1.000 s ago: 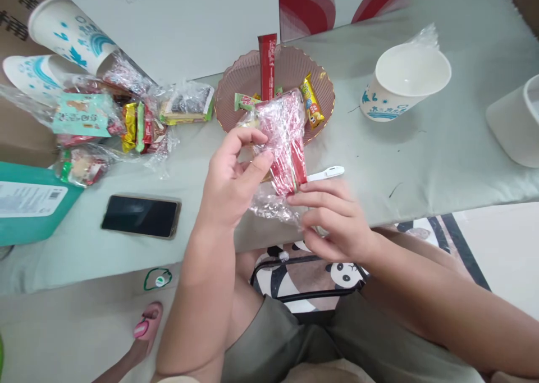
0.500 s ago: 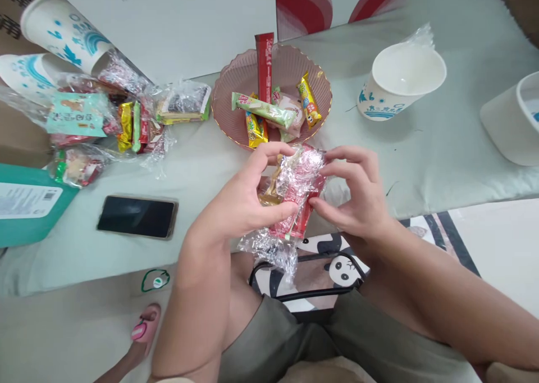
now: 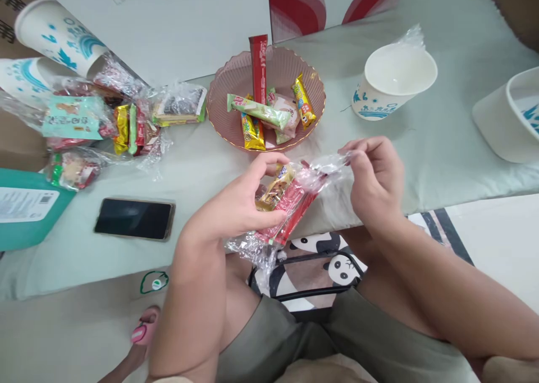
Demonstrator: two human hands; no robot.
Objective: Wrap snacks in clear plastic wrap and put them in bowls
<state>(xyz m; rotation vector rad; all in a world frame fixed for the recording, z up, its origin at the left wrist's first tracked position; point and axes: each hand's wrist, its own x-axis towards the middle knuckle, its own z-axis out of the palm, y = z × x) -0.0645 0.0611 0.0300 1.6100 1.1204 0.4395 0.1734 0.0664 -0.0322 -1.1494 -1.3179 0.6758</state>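
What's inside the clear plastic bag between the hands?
The clear plastic bag shows a gold-wrapped snack and red packaging. The left hand covers part; whatever lies underneath cannot be seen.

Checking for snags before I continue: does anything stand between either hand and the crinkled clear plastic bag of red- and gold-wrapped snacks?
Nothing visible does. The left hand holds the bag directly; the right hand pinches its end. The pink, ribbed, gold-rimmed bowl stands beyond the bag, not between.

Worn on the person's head, the camera peers close down over the worktop [image 3: 189, 161], facing twelve o'clock.
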